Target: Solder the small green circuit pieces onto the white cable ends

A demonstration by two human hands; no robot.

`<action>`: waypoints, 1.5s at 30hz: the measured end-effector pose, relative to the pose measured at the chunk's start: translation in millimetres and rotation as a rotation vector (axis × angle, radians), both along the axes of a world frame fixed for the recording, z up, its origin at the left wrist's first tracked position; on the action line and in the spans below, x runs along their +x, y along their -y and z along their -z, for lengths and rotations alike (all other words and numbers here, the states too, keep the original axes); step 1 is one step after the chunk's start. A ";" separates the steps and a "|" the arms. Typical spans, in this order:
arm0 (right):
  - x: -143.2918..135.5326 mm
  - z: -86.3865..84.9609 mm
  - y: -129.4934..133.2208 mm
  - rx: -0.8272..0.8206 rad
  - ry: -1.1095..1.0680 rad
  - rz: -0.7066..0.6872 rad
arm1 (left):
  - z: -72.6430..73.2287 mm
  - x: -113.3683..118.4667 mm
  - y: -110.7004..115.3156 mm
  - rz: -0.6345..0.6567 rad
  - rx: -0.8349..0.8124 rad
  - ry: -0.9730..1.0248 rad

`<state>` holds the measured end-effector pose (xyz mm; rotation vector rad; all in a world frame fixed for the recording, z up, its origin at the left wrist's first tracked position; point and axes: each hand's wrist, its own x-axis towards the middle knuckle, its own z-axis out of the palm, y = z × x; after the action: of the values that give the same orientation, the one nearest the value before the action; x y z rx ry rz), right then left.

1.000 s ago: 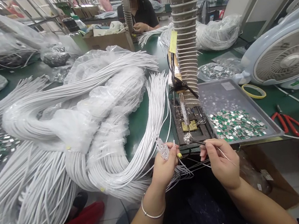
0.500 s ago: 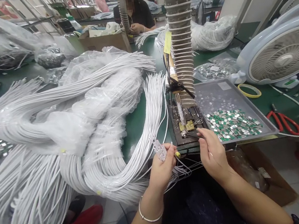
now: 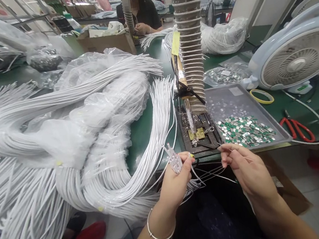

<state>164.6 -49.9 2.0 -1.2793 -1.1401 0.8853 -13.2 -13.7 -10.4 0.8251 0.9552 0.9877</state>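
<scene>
My left hand [image 3: 178, 175] is closed round a bunch of white cables [image 3: 174, 160], their cut ends pointing up past the fingers. A small yellow tip shows by its thumb. Just right of the soldering stand, my right hand [image 3: 246, 165] pinches a thin solder wire [image 3: 249, 158] that trails back across the hand. A soldering iron [image 3: 190, 119] is clamped tip down over the dark stand [image 3: 186, 145], beside a yellow sponge [image 3: 200, 133]. Loose cables hang below the table edge between my hands.
Large bundles of white cable [image 3: 105, 181] cover the left side. A grey tray [image 3: 228, 102] holds many small green-and-silver connectors [image 3: 246, 129]. Red-handled pliers [image 3: 297, 128], yellow tape [image 3: 261, 96] and a fan [image 3: 295, 58] stand to the right. An exhaust hose [image 3: 192, 44] hangs overhead; a co-worker [image 3: 146, 15] sits opposite.
My right hand has moved right and slightly down, away from the soldering iron's tip, with the wire still pinched. My left hand stays on the cables. The whole view has shifted a little.
</scene>
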 end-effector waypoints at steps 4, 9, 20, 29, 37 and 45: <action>15.5 -14.9 -8.6 0.106 0.398 0.056 | -1.9 5.4 -2.2 0.034 0.041 -0.036; 32.4 -21.5 -32.8 0.174 0.893 0.216 | -4.1 11.1 -6.2 0.010 0.101 -0.103; 42.7 -20.5 -66.4 -0.236 1.328 0.141 | -4.3 10.3 -7.4 0.031 0.116 -0.137; 41.7 -23.6 -65.4 -0.251 1.252 0.174 | -7.4 17.0 -6.4 0.084 0.000 -0.032; 52.4 -25.3 -68.9 -0.237 1.184 0.251 | -2.0 20.0 -6.1 0.042 -0.013 -0.036; 63.6 -10.6 -70.6 -0.113 1.317 0.265 | -1.3 22.1 -5.6 0.028 -0.012 -0.047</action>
<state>228.2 20.7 12.6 -2.1211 -1.8223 -0.2340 8.9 -8.1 -9.1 0.8523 0.9867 0.9411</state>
